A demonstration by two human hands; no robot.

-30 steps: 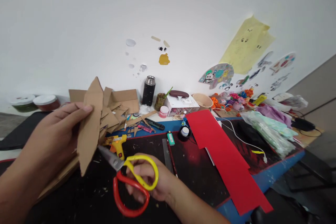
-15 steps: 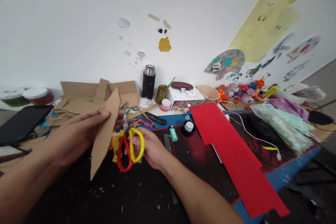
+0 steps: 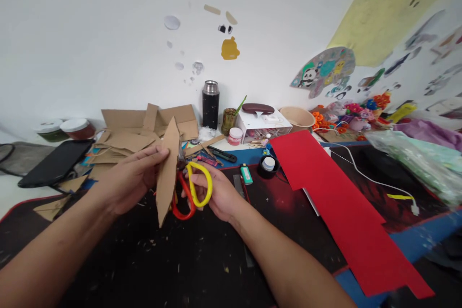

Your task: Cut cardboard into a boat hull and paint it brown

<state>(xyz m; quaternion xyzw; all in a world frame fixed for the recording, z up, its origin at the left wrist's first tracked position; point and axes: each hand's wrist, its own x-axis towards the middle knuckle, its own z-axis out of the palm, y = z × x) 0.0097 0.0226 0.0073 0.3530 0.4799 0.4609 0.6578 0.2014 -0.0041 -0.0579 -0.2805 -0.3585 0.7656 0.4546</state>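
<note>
In the head view, the left hand (image 3: 139, 173) pinches the cardboard (image 3: 169, 168), near upright above the counter (image 3: 198, 260); the right hand (image 3: 218, 195) closes round the scissors (image 3: 192, 191); these now sit nearer its edge than a second ago, suggesting trimming; blade contact I cannot tell.

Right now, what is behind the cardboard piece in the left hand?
Stacked cardboard shows beyond the cardboard piece; whatever lies directly behind is covered, and the blade tips of the scissors are unclear.
</note>
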